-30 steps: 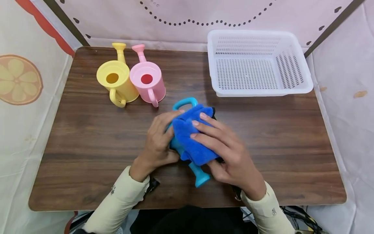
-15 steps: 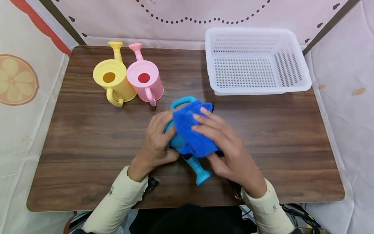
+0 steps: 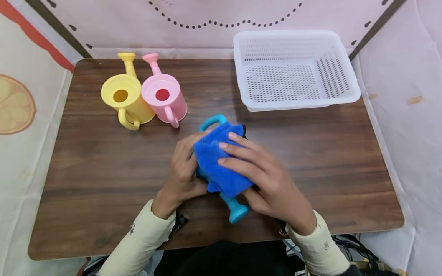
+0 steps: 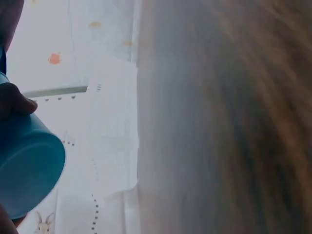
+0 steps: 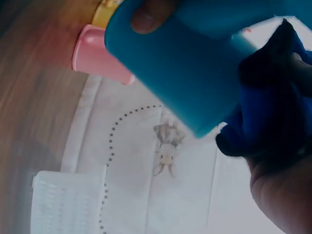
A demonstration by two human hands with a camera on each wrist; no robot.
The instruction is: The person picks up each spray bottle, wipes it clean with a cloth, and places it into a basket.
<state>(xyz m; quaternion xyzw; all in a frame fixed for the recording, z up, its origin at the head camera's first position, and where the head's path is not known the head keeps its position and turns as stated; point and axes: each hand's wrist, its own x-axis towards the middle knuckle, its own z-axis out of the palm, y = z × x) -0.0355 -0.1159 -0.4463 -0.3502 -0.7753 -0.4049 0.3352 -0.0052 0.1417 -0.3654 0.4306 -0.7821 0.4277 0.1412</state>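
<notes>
A light blue watering can (image 3: 237,211) is held above the front middle of the table, its spout toward the person. My left hand (image 3: 183,170) grips its side; the left wrist view shows the can's round base (image 4: 29,170) tipped up. A blue cloth (image 3: 210,153) with dark edging lies over the can's top and hides most of it. With fingers spread on the cloth and thumb underneath, my right hand (image 3: 269,178) holds it against the can. In the right wrist view, the cloth (image 5: 270,112) bunches beside the can's body (image 5: 180,63).
Upright at the back left stand a yellow watering can (image 3: 126,97) and a pink watering can (image 3: 165,96), side by side. A white perforated basket (image 3: 297,103) sits at the back right. Fabric walls border the wooden table (image 3: 328,172) at the back and sides.
The right hand and cloth shift slightly away from the person over the can, then back toward the spout. The left hand keeps its grip. The head view has turned a little.
</notes>
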